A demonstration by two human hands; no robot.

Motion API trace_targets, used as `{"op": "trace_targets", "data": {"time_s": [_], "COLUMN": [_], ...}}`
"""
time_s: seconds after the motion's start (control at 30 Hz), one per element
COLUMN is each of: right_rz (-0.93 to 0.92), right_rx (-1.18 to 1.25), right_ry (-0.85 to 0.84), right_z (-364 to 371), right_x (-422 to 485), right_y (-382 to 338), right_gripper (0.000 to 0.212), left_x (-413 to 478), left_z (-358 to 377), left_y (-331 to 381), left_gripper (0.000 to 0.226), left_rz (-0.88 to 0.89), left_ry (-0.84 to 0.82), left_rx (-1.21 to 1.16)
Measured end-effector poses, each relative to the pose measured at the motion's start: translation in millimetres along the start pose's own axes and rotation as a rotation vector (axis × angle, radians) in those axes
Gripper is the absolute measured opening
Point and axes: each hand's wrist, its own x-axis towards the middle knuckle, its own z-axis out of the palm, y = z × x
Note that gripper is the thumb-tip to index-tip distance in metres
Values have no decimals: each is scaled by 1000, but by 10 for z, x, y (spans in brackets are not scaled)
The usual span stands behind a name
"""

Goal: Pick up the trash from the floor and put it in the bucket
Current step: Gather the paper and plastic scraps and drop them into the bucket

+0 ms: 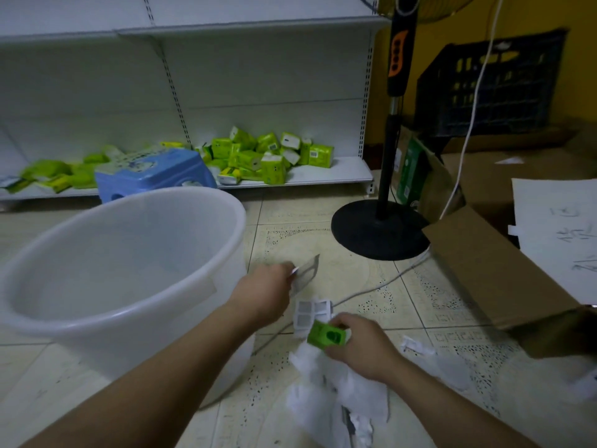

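Observation:
A large translucent white bucket [64, 305] stands on the tiled floor at the left, with nothing visible inside. Just right of its rim, my left hand [268, 287] pinches a thin grey-white paper scrap [305, 273] lifted off the floor. My right hand [358, 342] grips a small green packet [328, 334] low over the floor. Between the hands lies a white label sheet [311, 313] with grey squares. Crumpled white paper [336, 392] spreads under and below my right hand, and more white scraps [416, 345] lie to its right.
A black fan stand [378, 231] with a white cable [371, 291] stands behind the trash. An open cardboard box [491, 263] with a written sheet blocks the right. A blue stool [151, 173] and shelves of green packets [258, 156] line the back.

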Motion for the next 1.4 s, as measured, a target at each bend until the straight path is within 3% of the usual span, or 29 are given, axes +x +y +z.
{"op": "trace_targets", "data": {"time_s": [0.2,0.37,0.47,0.6,0.73,0.9,1.1,1.4], "right_rz": [-137,-264,-360,-397,-393,-290,70,386], "right_rx": [-114,-102,-64,-154,-478,-581,-587,-441], "right_ry": [246,319,323,199,119,255,248,152], "right_z": [-624,-709,-492,-39,204,-287,-1283,-1538], "right_x": [255,422,543,689,781,608,-189,-886], "right_y": [-798,-1722,-2230,-2617,-2644,-2190,-1070,573], "right_gripper": [36,25,23,38,70,72,78,76], "left_x": [1,-33,-74,-262,-330,-188,20,21], "left_z": [-871,-1501,-1630,-1599,-1459,-1212,-543,595], "left_y": [-108,-632,-1106,-1689,-1871,-1245,71,1044], "left_gripper": [5,13,16,33,69,59,59,67], "left_rz": [-51,-34,-126,-354,-327,84,546,575], "left_ry": [128,338,366,299,254,335,131,-138], "left_rx": [-79,-290,-303,-60,49,-21,96,102]}}
